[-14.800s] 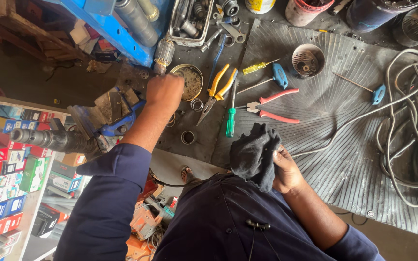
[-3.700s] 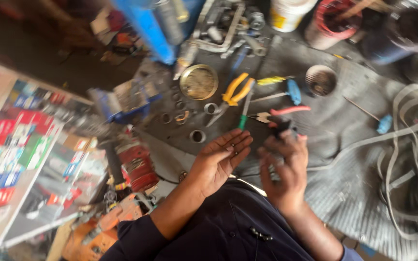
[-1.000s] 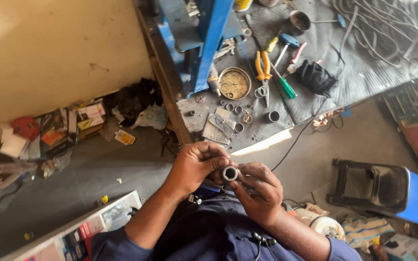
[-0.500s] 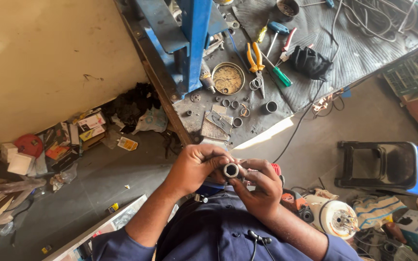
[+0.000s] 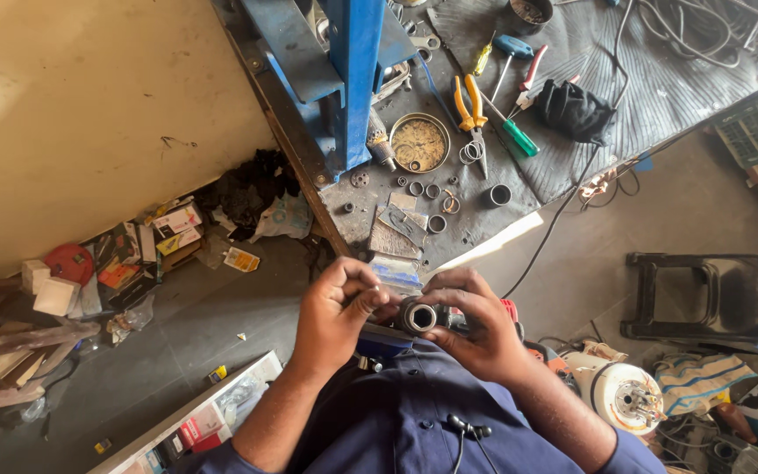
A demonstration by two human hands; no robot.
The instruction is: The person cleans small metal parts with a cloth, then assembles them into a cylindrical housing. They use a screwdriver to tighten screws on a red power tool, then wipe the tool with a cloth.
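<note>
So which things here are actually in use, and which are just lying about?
In use:
- left hand and right hand, both on the metal sleeve

Lying about:
- yellow-handled pliers
- green-handled screwdriver
- round tin
- black cloth
- loose rings on the bench
- blue press frame

A pale yellow wall [image 5: 72,96] fills the upper left of the frame above a grey concrete floor [image 5: 177,351] strewn with boxes and scraps. At upper centre, a blue steel frame [image 5: 353,70] rises from a grimy worktop [image 5: 660,88] covered by ribbed matting. A black-and-blue plastic stool [image 5: 712,298] lies at right in daylight.
</note>
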